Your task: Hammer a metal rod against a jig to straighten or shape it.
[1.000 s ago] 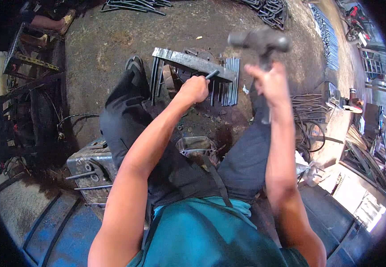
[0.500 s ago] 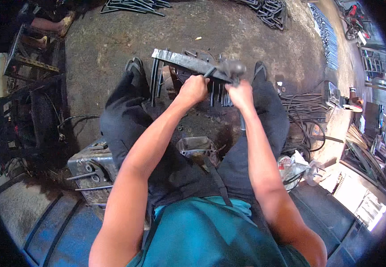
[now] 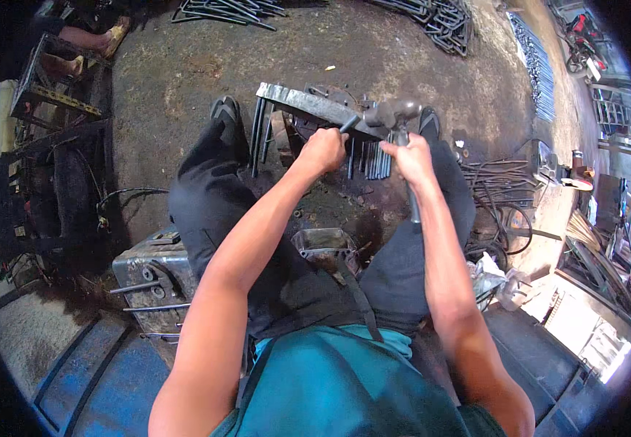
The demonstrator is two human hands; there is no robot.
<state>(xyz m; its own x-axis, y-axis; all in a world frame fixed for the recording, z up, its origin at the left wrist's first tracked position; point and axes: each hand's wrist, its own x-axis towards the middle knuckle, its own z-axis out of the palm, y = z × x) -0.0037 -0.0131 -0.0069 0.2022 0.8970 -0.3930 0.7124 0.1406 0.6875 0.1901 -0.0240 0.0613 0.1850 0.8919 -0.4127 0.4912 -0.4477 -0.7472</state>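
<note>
Between my spread knees stands a thick steel bar (image 3: 297, 99) with a flat top face. My left hand (image 3: 323, 151) is closed around a short metal rod (image 3: 350, 123), whose end sticks out against the near edge of the bar; the rest is hidden in my fist. My right hand (image 3: 411, 156) grips a hammer (image 3: 414, 207) high on its handle. Its slightly blurred steel head (image 3: 395, 111) is over the right end of the bar; whether it touches, I cannot tell. Several dark rods (image 3: 378, 162) hang down below the bar.
An open metal box (image 3: 324, 239) sits between my thighs. At my left is a steel block (image 3: 148, 273) with rods on its side. Piles of bent rods (image 3: 446, 25) and straight rods (image 3: 228, 11) lie at the far side, more rods (image 3: 497, 178) and a cable (image 3: 526, 226) at right.
My right hand and the hammer have shifted a little to the right, and the hammer head shows more clearly. My left hand keeps its grip on the rod. The whole view has shifted slightly.
</note>
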